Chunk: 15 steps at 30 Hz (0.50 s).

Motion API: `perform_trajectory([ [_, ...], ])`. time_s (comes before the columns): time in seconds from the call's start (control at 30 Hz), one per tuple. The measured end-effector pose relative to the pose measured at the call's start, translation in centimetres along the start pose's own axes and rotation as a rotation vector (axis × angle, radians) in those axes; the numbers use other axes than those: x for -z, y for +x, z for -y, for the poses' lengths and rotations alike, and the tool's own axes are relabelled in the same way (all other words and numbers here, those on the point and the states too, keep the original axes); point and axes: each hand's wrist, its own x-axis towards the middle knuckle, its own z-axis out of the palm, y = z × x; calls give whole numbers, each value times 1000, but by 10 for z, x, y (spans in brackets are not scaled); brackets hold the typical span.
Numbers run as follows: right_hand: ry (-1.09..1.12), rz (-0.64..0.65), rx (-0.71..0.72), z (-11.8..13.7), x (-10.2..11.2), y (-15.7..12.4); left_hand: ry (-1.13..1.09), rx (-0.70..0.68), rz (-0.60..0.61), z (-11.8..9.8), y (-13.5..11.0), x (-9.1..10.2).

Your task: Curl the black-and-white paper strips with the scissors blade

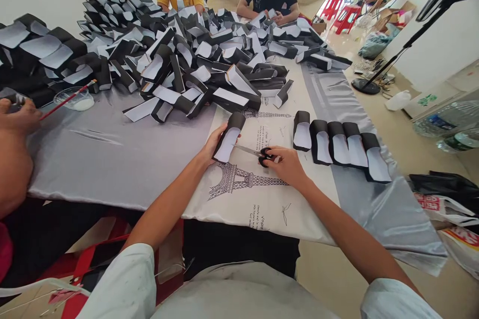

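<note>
My left hand (210, 144) grips a folded black-and-white paper piece (229, 137) just above the table. Black-handled scissors (258, 153) are held in my right hand (286, 162), their blades pointing left at the white face of that piece. Both hands hover over a white cloth printed with an Eiffel Tower drawing (243, 179). To the right of my hands lies a row of several similar folded pieces (342, 145), laid side by side.
A big heap of the same black-and-white pieces (194, 55) covers the far table on grey satin cloth (108, 154). A neighbour's arm at left (15, 124) holds a red brush (67, 100) over a small bowl (77, 98). Two people sit across. Bottles (449, 124) and bags lie at right.
</note>
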Motion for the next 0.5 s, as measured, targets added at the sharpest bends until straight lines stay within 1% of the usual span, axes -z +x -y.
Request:
perform_trajectory([
  [0.07, 126, -54, -107, 5, 1, -1, -4, -1, -3, 0, -1, -1],
  [0.1, 198, -55, -158, 8, 1, -1, -11, -1, 1, -1, -1, -1],
  [0.2, 380, -20, -260, 16, 3, -2, -33, 19, -1, -1, -1, -2],
  [0.3, 503, 41, -298, 20, 3, -2, -29, 32, -8, -2, -1, -1],
  [0.37, 501, 90, -288, 19, 2, -2, -19, 28, 0, -1, 0, 0],
  [0.4, 454, 89, -260, 18, 2, -2, -13, 23, 7, -1, 0, 0],
  [0.43, 380, 58, -213, 17, 2, -2, -6, 17, 13, 0, 0, 1],
  [0.5, 208, -60, -85, 14, 2, 0, 5, 2, 22, 0, 0, 2],
])
